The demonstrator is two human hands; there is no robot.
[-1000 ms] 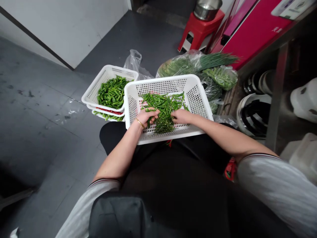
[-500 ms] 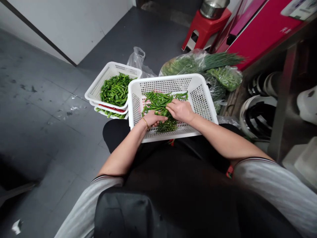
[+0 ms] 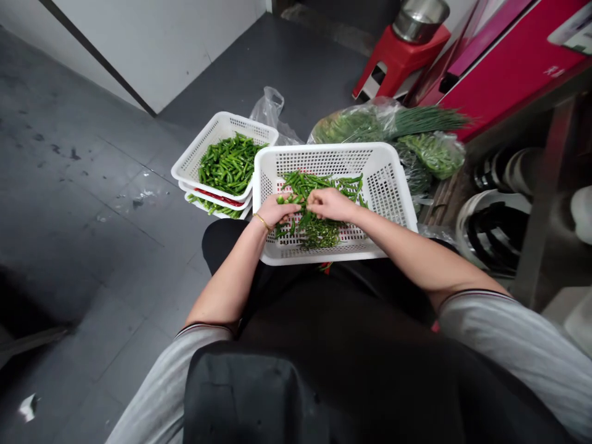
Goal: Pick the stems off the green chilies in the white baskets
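A white perforated basket rests on my lap, with green chili peppers spread over its floor. Nearer to me inside it lies a heap of thin green stems. My left hand, with a gold bracelet at the wrist, is closed around several green chili peppers whose ends poke out past the fingers. Close beside it, my right hand is in a pinch at the tips of the left fingers. Whatever lies between the right fingertips is too small to make out.
On my left, stacked white baskets hold cut green peppers, with red ones in a lower basket. Bagged greens lie beyond my basket. A red stool carries a metal pot. Shelves with dishes stand at right.
My right hand has drawn back from the pepper pile to the left fingertips. The left hand now shows more peppers in its grasp. The whole view has shifted slightly.
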